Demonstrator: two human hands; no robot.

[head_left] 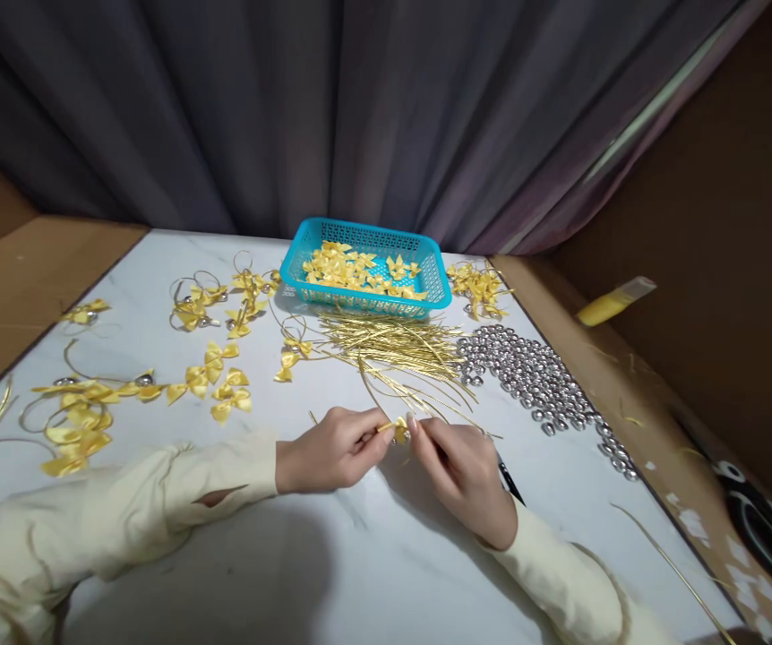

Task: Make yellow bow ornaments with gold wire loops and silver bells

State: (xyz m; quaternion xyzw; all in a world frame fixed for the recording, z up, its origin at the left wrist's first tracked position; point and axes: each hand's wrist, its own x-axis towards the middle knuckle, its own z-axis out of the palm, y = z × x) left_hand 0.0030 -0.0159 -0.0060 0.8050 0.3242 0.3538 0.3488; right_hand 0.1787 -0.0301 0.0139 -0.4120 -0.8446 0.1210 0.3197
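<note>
Near the middle of the table, a small yellow ribbon bow [400, 429] is pinched between my two hands. My left hand [338, 448] has thumb and index finger closed on its left side, where a short gold end shows. The fingertips of my right hand [463, 475] press on the bow's right side. Something silvery shows under the bow, but the fingers partly cover it. Just beyond my hands lies a pile of gold wire ties [392, 340]. A thin black tool [510, 482] pokes out from beneath my right wrist.
A blue plastic basket [373, 303] of yellow bows stands at the back. Many small silver bead-like pieces [534, 376] spread on the right. Bows with gold wires [81, 421] lie left; another bow cluster [480, 288] sits back right. Black-handled scissors [768, 537] rest beyond the right edge.
</note>
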